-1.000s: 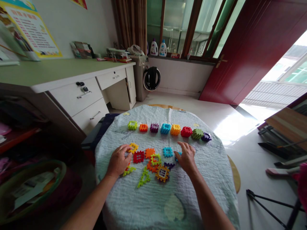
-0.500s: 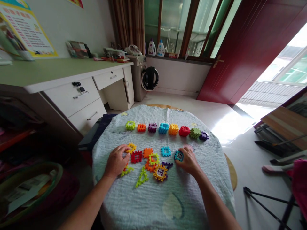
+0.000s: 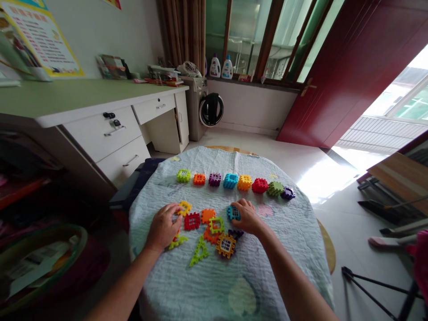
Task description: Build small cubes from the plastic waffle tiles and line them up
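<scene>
My right hand (image 3: pixel 247 216) is closed on a blue square building piece (image 3: pixel 234 213) with a lattice window, low over the cloth. The other light blue square is not visible now, perhaps covered by it. My left hand (image 3: pixel 165 226) rests at the left of the loose pieces, thumb and forefinger apart, fingertips at the edge of a yellow square frame (image 3: pixel 185 208). Close by lie a red lattice square (image 3: pixel 192 221), an orange square (image 3: pixel 207 216), a lime frame (image 3: pixel 216 225), a lime triangle (image 3: pixel 199 252), a yellow lattice square (image 3: pixel 225 244) and a dark purple piece (image 3: pixel 236 233).
Several small interlocked cubes stand in a row across the far part of the table, from a lime cube (image 3: pixel 183 175) to a dark purple one (image 3: pixel 288 193). A light blue cloth (image 3: pixel 267 267) covers the round table. A desk (image 3: pixel 100 100) stands at the left.
My right hand has moved left with the blue lattice square, to where the light blue square lay. My left hand has stayed by the yellow frame. The view has shifted slightly.
</scene>
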`<state>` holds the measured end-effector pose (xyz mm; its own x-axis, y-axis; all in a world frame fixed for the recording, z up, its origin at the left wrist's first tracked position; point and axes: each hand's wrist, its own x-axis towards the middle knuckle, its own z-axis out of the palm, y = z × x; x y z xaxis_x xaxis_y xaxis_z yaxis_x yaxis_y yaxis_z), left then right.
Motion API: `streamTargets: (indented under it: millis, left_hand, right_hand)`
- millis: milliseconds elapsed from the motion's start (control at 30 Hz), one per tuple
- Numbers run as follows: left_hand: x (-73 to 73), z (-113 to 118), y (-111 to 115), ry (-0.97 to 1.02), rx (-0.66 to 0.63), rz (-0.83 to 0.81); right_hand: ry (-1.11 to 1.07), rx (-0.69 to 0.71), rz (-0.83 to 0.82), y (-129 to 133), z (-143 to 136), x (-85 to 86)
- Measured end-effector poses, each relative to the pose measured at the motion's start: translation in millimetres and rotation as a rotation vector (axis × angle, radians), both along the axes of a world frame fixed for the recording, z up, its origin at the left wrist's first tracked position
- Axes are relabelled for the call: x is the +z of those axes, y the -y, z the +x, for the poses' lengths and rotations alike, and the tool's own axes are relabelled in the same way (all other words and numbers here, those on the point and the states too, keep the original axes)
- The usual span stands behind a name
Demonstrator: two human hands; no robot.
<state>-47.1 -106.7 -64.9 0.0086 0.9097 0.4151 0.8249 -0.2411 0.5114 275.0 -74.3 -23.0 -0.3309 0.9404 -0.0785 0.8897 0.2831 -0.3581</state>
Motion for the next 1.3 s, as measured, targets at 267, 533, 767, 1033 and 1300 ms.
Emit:
streamTargets:
  millis: [267,533,767,1033,1300]
  left_hand:
    - [0.8,1,1,-0.002,0.003,-0.002]
    - [-0.1,0,1,-0.01,0.005,-0.004]
    - [0.3,0,1,-0.006,0.005,-0.008]
    - [0.8,0,1,-0.004,0.009,-0.011]
    - [2.3,1,1,0.009,0.006,-0.007]
  right_hand:
    - [-0.045,0.008,-0.042,3,6,1.4]
    - [-0.031,0.033,-0.023,1,6,0.2]
    - [-0.003,0.049,-0.035,1,7,3.1]
    - [0.044,0.04,-0.049,0,3,4.9]
    - [0.062,0.057,-0.018,0,1,18.2]
